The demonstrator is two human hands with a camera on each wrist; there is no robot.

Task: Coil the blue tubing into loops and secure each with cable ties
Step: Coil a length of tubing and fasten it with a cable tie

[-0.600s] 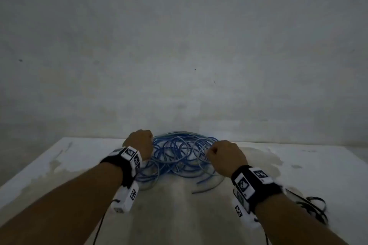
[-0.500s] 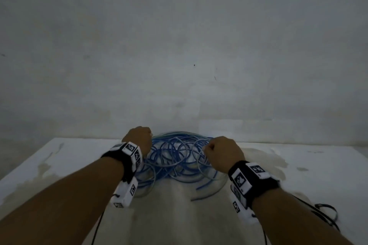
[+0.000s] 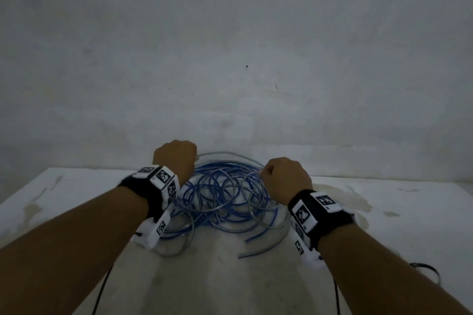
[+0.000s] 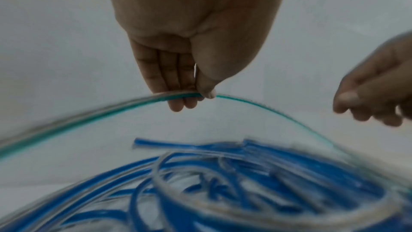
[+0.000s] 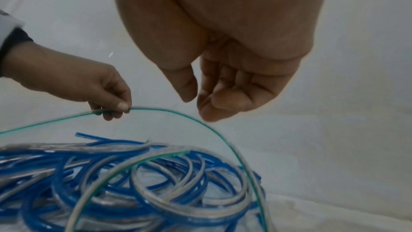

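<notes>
The tubing [image 3: 225, 202] lies in a loose blue tangle on the table [image 3: 384, 212], close to the wall [image 3: 230, 59]. One strand [image 4: 256, 105] is raised in an arch above the tangle, pinched between thumb and fingertips of the left hand [image 3: 176, 158]. The right hand [image 3: 284, 176] is held just right of the tangle, fingers loosely curled, nothing gripped.

Both forearms are seen bare, with no sleeves. A black strap [image 3: 139, 190] is worn round the left wrist and a black strap [image 3: 330, 220] round the right wrist. White blocks printed with black-and-white square markers [image 3: 161, 176] are carried on each strap. A thin black cable [image 3: 102, 286] is seen hanging below the left wrist unit, and another [image 3: 335, 296] below the right.
</notes>
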